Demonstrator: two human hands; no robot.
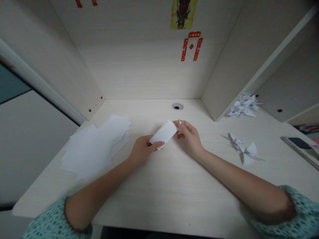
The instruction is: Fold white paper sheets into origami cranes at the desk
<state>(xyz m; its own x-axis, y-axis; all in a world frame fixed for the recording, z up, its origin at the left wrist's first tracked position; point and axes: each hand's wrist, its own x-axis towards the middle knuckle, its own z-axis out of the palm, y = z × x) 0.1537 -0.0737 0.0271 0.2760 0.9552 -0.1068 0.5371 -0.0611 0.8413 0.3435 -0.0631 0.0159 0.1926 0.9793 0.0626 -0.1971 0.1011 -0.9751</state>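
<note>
A small folded white paper lies slanted on the pale wooden desk, held at both ends. My left hand pinches its near left end with thumb and fingers closed. My right hand grips the far right end, fingers curled on the edge. A loose stack of white sheets lies to the left of my left hand.
A folded paper crane rests on the desk to the right. Several more cranes are piled in the side shelf nook. A dark phone lies at the far right. A cable hole sits at the back.
</note>
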